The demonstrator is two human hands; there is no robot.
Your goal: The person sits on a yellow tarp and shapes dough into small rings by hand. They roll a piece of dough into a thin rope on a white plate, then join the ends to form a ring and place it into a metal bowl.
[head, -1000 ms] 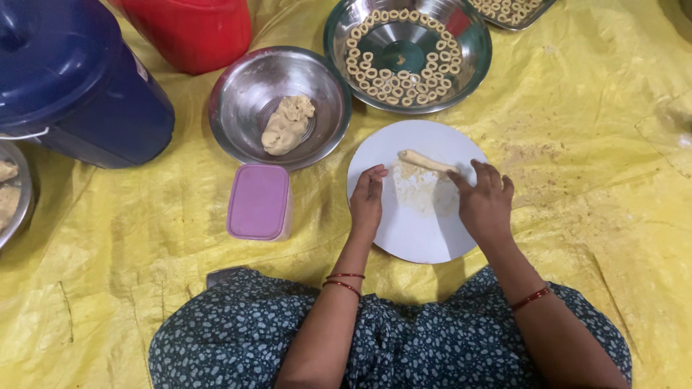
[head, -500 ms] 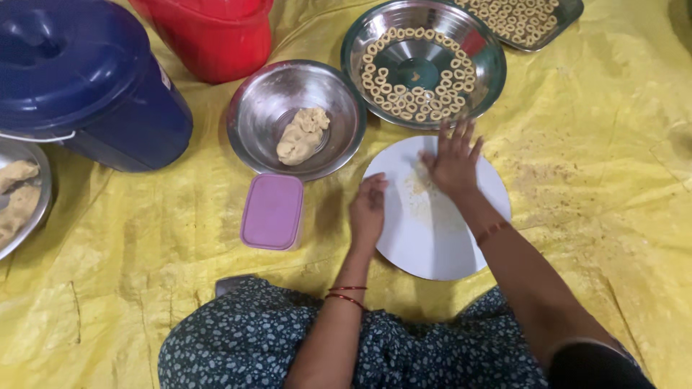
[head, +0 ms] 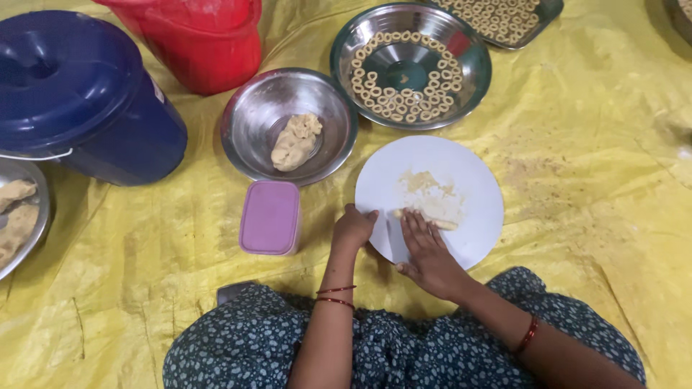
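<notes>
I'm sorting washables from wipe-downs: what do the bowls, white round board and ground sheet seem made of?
Bowls: likely stainless steel, shiny with mirror-like reflections. White board: probably plastic, smooth and matte, though the look leaves it open. Sheet: yellow plastic tarpaulin, crinkled and slightly glossy.
</notes>
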